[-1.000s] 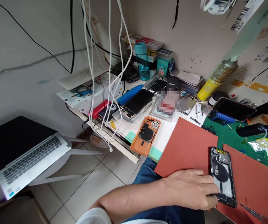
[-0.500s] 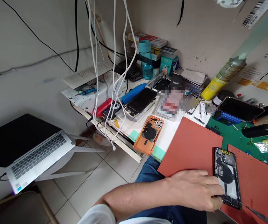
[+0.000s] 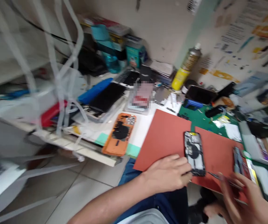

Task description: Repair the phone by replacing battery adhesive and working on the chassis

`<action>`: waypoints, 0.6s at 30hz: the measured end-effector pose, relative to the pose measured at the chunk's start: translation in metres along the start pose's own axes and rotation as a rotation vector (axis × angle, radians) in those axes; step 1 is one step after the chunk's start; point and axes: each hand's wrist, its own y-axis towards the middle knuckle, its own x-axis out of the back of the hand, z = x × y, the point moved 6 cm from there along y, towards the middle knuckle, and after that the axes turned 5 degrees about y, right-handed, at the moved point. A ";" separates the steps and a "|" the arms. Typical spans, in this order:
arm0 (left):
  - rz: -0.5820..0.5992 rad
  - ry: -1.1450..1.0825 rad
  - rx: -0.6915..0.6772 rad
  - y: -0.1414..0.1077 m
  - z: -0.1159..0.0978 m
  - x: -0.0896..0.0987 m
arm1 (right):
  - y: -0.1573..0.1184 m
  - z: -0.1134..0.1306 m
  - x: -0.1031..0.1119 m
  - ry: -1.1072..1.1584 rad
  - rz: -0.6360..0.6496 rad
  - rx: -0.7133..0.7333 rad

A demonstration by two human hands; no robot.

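An opened smartphone (image 3: 194, 154) lies on the red-brown mat (image 3: 165, 137), its inner parts and dark round pad showing. My left hand (image 3: 169, 174) rests on the mat with bent fingers gripping the phone's lower left edge. What looks like a pair of fine metal tweezers (image 3: 214, 176) is in my right hand (image 3: 241, 193), which is blurred. The pointed tip lies close to the phone's lower right corner; whether it touches cannot be made out. Left of the mat, an orange phone back housing (image 3: 119, 135) lies with its inside up.
Several white cables (image 3: 52, 59) hang at the left. Behind stand a blue bottle (image 3: 106, 49), a yellow spray can (image 3: 185, 68) and a dark-screened phone (image 3: 103, 96). A green mat (image 3: 220, 116) holds small parts, with pliers (image 3: 238, 160) and a tray (image 3: 248, 137) at right.
The view has swung right, so the scene sits further left. My right hand with the tool, barely visible before, is now largely in view. My left hand stays at the phone's edge.
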 end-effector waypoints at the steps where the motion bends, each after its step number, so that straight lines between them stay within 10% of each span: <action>1: 0.003 -0.013 0.008 0.001 0.001 0.001 | 0.003 0.008 0.002 -0.032 0.006 0.030; 7: 0.100 -0.054 0.036 -0.002 0.007 -0.008 | 0.017 0.030 -0.001 0.011 0.016 0.024; 18: 0.030 -0.270 0.109 0.011 0.018 0.000 | -0.023 -0.035 -0.005 0.747 -0.363 -0.766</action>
